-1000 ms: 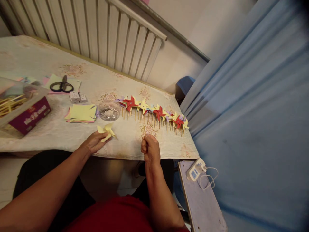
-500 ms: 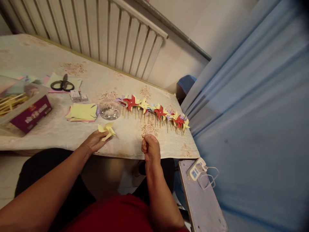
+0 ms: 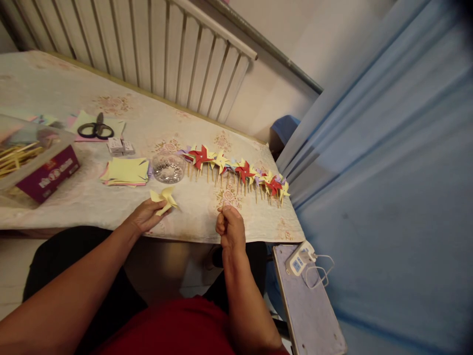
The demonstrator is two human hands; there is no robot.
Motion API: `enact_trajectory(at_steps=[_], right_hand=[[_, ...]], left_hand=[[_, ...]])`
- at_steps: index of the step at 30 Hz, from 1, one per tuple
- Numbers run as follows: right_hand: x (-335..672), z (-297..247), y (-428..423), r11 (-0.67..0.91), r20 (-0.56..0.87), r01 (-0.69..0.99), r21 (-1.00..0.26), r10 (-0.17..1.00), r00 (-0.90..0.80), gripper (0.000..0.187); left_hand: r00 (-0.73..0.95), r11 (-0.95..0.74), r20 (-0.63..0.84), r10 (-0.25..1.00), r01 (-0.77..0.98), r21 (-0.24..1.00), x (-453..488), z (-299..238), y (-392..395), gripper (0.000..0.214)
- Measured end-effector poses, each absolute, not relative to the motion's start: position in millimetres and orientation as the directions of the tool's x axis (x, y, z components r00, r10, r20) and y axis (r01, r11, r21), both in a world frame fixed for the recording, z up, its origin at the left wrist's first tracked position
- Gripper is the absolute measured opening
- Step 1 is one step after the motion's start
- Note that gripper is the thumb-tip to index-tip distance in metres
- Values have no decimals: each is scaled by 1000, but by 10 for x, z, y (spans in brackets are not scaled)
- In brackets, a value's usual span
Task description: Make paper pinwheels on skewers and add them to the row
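Note:
A yellow paper pinwheel (image 3: 167, 197) is pinched between the thumb and fingers of my left hand (image 3: 148, 215), just above the table's front edge. No stick shows on it. To the right, my right hand (image 3: 231, 226) is closed with thumb and forefinger pressed together; whatever it may hold is too small to make out. Beyond my hands lies a row of finished pinwheels (image 3: 244, 171) in red, yellow and purple, on thin wooden sticks. A round clear dish (image 3: 168, 169) of small shiny metal pieces stands behind the yellow pinwheel, beside a stack of cut paper squares (image 3: 127, 171).
At the left stands a clear plastic box (image 3: 48, 172) with wooden sticks. Black-handled scissors (image 3: 96, 129) lie on more paper, near small white boxes (image 3: 120, 146). A power strip (image 3: 300, 258) with a cable rests on a bench (image 3: 314, 310) at the right, by a blue curtain (image 3: 388, 172).

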State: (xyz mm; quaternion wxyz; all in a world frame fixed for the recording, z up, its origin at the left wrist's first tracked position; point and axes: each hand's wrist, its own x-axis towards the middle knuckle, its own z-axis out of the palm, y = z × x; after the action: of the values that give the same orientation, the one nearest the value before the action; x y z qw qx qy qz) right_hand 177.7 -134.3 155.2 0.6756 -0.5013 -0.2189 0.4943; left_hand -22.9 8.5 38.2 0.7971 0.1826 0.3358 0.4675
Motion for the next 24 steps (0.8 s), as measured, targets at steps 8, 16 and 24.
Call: enact_trajectory(at_steps=[8, 16, 24], right_hand=[[1763, 1554, -1341, -25, -223, -436, -900, 885, 409, 22], [1775, 1553, -1344, -15, -217, -450, -893, 890, 400, 21], [1774, 1545, -1347, -27, -234, -442, -897, 876, 423, 19]], left_hand=[[348, 491, -346, 871, -632, 600, -236, 316, 113, 35], [343, 491, -352, 871, -625, 607, -230, 337, 103, 32], [340, 497, -363, 868, -618, 609, -240, 336, 104, 34]])
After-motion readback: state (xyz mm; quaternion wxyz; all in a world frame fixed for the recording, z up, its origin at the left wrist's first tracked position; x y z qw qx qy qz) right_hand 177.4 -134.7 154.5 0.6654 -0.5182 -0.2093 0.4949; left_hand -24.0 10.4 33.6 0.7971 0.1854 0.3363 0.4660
